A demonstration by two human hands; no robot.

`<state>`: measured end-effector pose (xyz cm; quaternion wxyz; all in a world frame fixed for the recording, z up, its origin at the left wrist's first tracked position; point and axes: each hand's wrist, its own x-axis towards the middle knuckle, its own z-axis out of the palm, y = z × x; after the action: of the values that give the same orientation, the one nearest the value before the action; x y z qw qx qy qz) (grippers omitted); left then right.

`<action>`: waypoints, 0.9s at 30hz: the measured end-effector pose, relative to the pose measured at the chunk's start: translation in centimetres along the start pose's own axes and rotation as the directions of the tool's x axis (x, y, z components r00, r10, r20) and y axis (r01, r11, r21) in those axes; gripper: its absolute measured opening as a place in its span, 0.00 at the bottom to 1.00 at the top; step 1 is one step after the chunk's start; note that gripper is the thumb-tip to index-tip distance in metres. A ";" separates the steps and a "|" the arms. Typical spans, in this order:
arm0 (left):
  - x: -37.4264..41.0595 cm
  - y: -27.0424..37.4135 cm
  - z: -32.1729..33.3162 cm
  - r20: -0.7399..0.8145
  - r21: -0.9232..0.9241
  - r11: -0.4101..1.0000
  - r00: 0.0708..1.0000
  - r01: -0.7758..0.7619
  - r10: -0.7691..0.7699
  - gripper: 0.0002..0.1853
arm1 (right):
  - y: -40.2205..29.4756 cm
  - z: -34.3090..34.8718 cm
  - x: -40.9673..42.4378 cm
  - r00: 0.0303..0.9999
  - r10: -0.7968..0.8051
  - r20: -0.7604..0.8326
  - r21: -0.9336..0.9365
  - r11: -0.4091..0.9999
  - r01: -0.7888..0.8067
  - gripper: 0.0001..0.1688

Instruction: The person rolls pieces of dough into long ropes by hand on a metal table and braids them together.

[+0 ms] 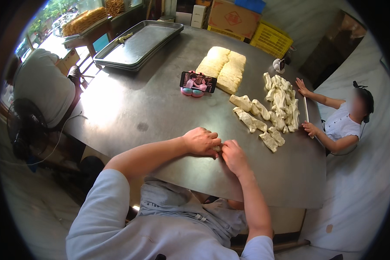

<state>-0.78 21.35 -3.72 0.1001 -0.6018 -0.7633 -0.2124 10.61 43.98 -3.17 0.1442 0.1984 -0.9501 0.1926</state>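
My left hand [201, 142] curls over a small ridged, twisted piece of dough [217, 148] close to the near edge of the steel table [156, 107]. At the dough's right end, my right hand [235, 157] has its fingertips pinched together; the fingers hide most of the piece. To the right lie cut strips of pale dough [250, 119], with more strips heaped in a pile [281, 97] behind them. A large scored slab of dough [222, 68] rests farther back.
A phone [198, 82] playing a video leans on a pink stand. Stacked metal trays [139, 45] occupy the back left, the top one bearing a twisted piece. At right, a co-worker's hands [308, 128] touch a thin pale strand [306, 109]. Another person [45, 87] sits left beside a fan [26, 118].
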 end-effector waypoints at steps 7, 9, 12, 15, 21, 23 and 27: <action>2.5 -0.2 0.9 0.054 -0.081 0.996 0.998 0.042 -0.038 0.22 | 1.7 -1.3 -0.8 0.998 0.056 -0.043 0.047 0.997 -0.054 0.11; 2.6 -0.1 1.3 0.059 -0.095 0.994 0.997 0.046 -0.041 0.22 | 2.0 -2.4 -1.9 0.984 0.171 -0.046 0.101 0.981 -0.166 0.11; 3.6 -0.4 1.7 0.065 -0.119 0.989 0.995 0.086 -0.079 0.23 | 2.2 -1.5 -0.4 0.994 0.109 -0.019 0.110 0.988 -0.106 0.13; 1.9 -0.2 1.2 -0.035 0.037 0.999 0.999 0.040 -0.039 0.28 | 2.3 -1.8 0.5 0.997 0.064 0.050 0.167 0.983 -0.072 0.13; -5.7 -4.9 -11.8 -0.036 0.259 0.958 0.993 0.120 -0.115 0.26 | -2.3 -4.6 13.0 0.957 -0.098 0.273 0.293 0.956 0.015 0.25; -7.0 -8.9 -21.7 -0.445 0.455 0.805 0.880 0.381 -0.165 0.29 | -6.4 -7.5 19.5 0.964 0.002 -0.265 0.287 0.955 0.077 0.37; -11.7 -10.8 -29.7 -0.756 0.436 0.563 0.625 0.702 -0.195 0.20 | -10.0 -9.0 22.0 0.879 0.145 -0.455 0.536 0.832 0.140 0.39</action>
<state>-11.25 -4.08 15.73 0.5072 -0.1743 -0.8363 -0.1139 -2.68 32.23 15.57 0.3096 0.1767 -0.7878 0.5023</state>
